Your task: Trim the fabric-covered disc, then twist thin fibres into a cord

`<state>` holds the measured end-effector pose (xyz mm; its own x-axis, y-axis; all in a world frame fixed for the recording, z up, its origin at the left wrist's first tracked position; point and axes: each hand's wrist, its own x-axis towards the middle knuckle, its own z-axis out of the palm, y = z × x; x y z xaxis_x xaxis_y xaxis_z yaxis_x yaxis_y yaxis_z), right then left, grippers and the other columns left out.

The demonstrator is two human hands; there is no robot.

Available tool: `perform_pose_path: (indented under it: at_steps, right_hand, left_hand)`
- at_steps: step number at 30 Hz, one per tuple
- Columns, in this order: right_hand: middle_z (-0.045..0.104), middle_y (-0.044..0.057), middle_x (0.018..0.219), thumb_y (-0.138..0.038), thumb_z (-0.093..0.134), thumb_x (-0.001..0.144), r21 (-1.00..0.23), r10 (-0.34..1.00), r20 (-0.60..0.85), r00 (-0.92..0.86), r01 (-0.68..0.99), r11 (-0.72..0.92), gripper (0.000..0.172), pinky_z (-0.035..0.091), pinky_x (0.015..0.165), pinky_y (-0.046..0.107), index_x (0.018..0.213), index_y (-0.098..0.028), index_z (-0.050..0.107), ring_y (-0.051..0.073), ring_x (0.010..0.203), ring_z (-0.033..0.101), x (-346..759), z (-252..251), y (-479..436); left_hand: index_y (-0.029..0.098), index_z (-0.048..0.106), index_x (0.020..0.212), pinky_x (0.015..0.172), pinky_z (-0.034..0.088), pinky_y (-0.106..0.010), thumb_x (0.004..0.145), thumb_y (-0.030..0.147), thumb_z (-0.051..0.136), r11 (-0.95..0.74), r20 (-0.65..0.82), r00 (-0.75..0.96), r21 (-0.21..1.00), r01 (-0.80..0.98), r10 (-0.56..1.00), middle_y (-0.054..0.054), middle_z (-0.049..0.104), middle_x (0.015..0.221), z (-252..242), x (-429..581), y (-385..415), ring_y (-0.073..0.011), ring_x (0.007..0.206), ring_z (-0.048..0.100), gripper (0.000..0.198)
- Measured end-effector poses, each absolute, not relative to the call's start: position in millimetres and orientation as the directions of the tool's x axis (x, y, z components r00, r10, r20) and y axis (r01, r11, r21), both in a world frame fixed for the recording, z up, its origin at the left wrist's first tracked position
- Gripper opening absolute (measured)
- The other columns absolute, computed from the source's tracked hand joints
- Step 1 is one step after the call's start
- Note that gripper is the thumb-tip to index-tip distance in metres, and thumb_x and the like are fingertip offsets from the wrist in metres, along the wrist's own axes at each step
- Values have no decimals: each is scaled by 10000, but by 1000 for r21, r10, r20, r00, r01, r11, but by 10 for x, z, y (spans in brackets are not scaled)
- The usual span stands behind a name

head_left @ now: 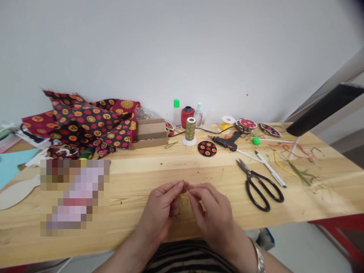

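Pinches a thin strand [185, 187] between the closed fingertips of left hand [164, 201] and right hand [212, 206], equally near to both. Lies to the left of the scissors [249, 174], well apart from them, with right hand on the side nearer their handles. Seems to slant across the small gap between fingertips; cannot tell the full long axis. Looks fine and brownish, mostly hidden by fingers.

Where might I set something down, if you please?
Mostly bare wood lies between the left hand and the cardboard box, and between the right hand and the patterned disc. The back, from fabric to glue gun, is crowded.
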<state>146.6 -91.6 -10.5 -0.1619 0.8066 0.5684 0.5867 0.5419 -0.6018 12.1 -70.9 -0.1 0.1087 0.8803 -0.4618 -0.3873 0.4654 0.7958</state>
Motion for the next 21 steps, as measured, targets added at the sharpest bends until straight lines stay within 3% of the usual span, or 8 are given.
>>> perform_pose_path:
  at_steps: [4,9,21]
  right_hand:
    - [614,59,788,-100,478,860,-588,820,530,-215,604,538,101,486,662,282,875,-171,547,160,743,579,1453,-144,-986]
    - [595,57,764,-107,468,864,-594,835,501,-228,611,524,93,474,620,280,856,-169,537,158,694,559,1456,-170,-1000]
    - [580,58,742,-125,443,873,-617,869,435,-238,624,480,126,462,607,272,832,-170,554,157,674,550,1454,-179,-1036]
  left_hand:
    - [110,724,728,389,127,-175,667,316,715,457,-460,100,788,-411,882,47,466,440,4,103,-716,-23,413,184,215]
    - [117,717,725,376,153,-159,646,298,730,437,-460,57,787,-436,886,-77,692,680,44,117,-712,-4,403,242,198]
    - [110,706,768,379,172,-146,666,276,722,403,-440,28,793,-457,898,-59,663,651,50,114,-701,-7,422,272,195]
